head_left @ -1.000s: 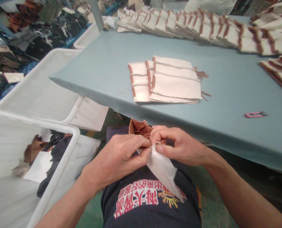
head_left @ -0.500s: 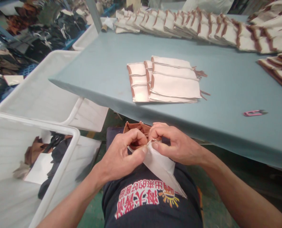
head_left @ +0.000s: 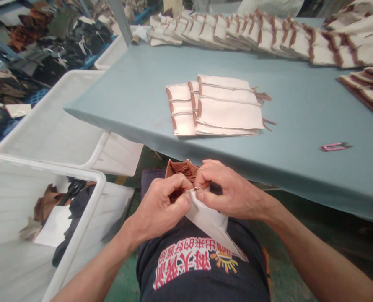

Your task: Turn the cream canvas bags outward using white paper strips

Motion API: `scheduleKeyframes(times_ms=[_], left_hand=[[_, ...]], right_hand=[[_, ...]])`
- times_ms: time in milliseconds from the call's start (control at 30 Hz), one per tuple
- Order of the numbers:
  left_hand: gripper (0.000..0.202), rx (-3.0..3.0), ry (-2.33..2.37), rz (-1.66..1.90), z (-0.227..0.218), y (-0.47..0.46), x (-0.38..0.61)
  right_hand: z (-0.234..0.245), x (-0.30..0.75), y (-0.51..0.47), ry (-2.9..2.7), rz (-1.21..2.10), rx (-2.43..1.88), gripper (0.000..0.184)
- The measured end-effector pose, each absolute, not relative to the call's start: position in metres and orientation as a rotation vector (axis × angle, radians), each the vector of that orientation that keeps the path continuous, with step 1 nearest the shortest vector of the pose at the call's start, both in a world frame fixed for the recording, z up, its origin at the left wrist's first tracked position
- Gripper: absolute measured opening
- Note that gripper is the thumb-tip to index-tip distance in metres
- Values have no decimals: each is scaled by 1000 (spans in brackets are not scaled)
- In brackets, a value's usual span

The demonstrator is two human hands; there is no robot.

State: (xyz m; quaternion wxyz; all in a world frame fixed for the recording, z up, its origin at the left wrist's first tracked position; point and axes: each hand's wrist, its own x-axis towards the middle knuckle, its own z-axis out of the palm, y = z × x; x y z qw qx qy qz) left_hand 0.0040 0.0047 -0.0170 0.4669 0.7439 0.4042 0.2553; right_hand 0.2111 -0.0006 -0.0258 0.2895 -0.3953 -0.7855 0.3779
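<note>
Over my lap, a piece of white and brown fabric [head_left: 208, 217] is pinched along its upper edge by both hands. My left hand [head_left: 164, 203] has thumb and forefinger closed on that edge. Just beside it, my right hand [head_left: 229, 188] grips the same edge, thumb in front and fingers behind. The white side hangs down against the dark printed shirt [head_left: 202, 272]. Brown material [head_left: 182, 168] with several folds shows behind the fingers. What lies right between the fingertips is partly hidden.
On the blue-green table [head_left: 136, 92] lies a stack of white pieces with brown edges [head_left: 230, 111]. Pink thread snips [head_left: 334, 147] lie to the right. A long row of similar pieces [head_left: 237, 31] lines the back. White bins [head_left: 101, 188] stand at the left.
Both hands stay pinched on the fabric, with the fingertips shifted slightly along its edge. The white part has moved a little to the left. The view has shifted slightly.
</note>
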Motion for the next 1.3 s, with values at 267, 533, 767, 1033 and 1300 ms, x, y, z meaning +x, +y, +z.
scheduleKeyframes(times_ms=[267,533,767,1033,1300], left_hand=[[14,1804,941,625,-12,1,2],[13,1915,940,610,-5,4,-3],[12,1971,949,631,12,5,-11],[12,2003,953,659,4,0,-10],[15,2163,948,622,5,-1,-12]], right_hand=[[-19,212,-1,-2159,955,-968,14],[-6,215,0,-2259,879,-1029,8],[21,208,9,-2327,865,-1011,18],[11,208,9,-2303,1042,-1082,16],[7,209,7,-2251,1085,-1103,13]])
